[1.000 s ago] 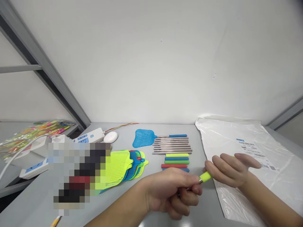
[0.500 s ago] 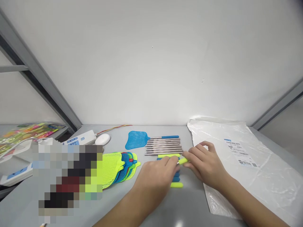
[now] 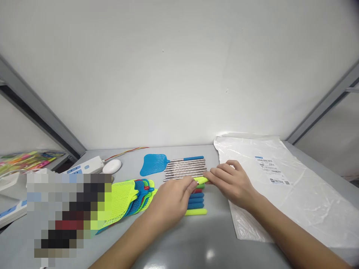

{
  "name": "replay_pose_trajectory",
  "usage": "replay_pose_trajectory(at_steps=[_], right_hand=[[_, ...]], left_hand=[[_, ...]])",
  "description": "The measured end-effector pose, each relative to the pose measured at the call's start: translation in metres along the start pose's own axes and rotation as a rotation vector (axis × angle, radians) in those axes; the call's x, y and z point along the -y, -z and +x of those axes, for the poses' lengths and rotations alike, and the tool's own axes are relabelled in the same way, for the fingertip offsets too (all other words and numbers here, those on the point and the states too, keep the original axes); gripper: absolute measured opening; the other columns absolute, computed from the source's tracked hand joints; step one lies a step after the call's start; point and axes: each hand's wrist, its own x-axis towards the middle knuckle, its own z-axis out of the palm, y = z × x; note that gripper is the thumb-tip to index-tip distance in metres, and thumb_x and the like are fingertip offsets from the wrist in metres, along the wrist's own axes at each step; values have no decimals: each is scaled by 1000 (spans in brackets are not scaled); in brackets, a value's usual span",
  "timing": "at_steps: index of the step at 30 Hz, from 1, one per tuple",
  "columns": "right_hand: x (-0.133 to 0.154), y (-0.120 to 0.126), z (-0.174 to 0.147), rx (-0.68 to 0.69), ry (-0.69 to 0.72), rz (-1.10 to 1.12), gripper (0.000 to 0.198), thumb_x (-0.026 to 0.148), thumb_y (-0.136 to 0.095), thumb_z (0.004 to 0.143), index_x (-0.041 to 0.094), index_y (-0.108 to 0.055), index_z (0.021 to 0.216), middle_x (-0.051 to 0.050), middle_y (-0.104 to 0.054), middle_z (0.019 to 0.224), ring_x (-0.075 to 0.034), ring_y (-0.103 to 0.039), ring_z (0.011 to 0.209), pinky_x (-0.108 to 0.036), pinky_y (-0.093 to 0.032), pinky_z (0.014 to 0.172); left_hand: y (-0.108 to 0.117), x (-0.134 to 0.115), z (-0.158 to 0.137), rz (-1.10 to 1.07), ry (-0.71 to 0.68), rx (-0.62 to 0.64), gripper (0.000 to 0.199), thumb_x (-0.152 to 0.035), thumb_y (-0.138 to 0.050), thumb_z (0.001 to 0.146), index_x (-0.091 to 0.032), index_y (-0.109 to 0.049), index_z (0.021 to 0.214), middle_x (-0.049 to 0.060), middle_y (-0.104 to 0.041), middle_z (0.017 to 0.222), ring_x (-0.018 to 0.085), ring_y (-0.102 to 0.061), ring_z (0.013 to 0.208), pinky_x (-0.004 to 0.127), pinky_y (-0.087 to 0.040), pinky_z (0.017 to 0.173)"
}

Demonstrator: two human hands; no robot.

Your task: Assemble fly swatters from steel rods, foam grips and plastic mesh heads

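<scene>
A short yellow-green handle grip (image 3: 202, 180) spans the gap between my hands. My right hand (image 3: 235, 183) pinches its right end. My left hand (image 3: 172, 198) is closed at the other end, where a bit of metal rod shows; the rest of the rod is hidden under my fingers. Below lie more handle grips in a row, including blue ones (image 3: 196, 200), a red one (image 3: 198, 191) and a yellow-green one (image 3: 196, 212), partly covered by my left hand. Just beyond, several bare metal rods (image 3: 185, 170) lie side by side, next to a blue fly swatter (image 3: 154, 164) with its rod and grip attached.
To the left is a fanned pile of swatter heads (image 3: 120, 200) in yellow-green, blue and red. Behind it are a white round object (image 3: 112, 166) and a power strip (image 3: 86, 165). A white plastic mailing bag (image 3: 252, 149) covers the right side. A blurred patch hides the lower left.
The view has shifted, so the table items sit a little further left. Both hands stay on the yellow-green grip, which has come level and closer to the rods.
</scene>
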Motion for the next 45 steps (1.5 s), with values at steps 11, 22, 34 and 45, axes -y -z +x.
replay_pose_trajectory(at_steps=[11,22,34,45], right_hand=[[0,-9,-7,-373,135,-74,27,7,-73,76,21,-64,97,1,-69,83,-13,-56,78,-30,-42,72],[-17,9,-6,-282,-101,47,23,19,-65,85,19,-57,107,0,-59,70,-14,-51,64,-29,-38,64],[81,-6,-2,301,162,269,15,15,-43,92,19,-56,85,1,-51,69,-15,-39,63,-31,-26,62],[87,-23,-7,275,103,198,13,17,-49,91,19,-56,81,1,-50,70,-16,-41,64,-32,-26,64]], left_hand=[[24,19,-3,-823,302,486,42,-59,-44,87,-19,-53,77,-8,-31,50,9,-28,47,22,-33,43],[58,33,-3,-96,178,-197,42,-51,-30,95,-22,-58,85,-2,-50,67,14,-46,59,25,-33,56],[9,30,5,370,47,-264,29,-36,-31,99,-22,-55,96,3,-67,88,19,-60,78,28,-33,61],[4,36,7,414,26,-274,30,-35,-30,99,-20,-56,97,5,-66,91,20,-60,87,29,-38,68]])
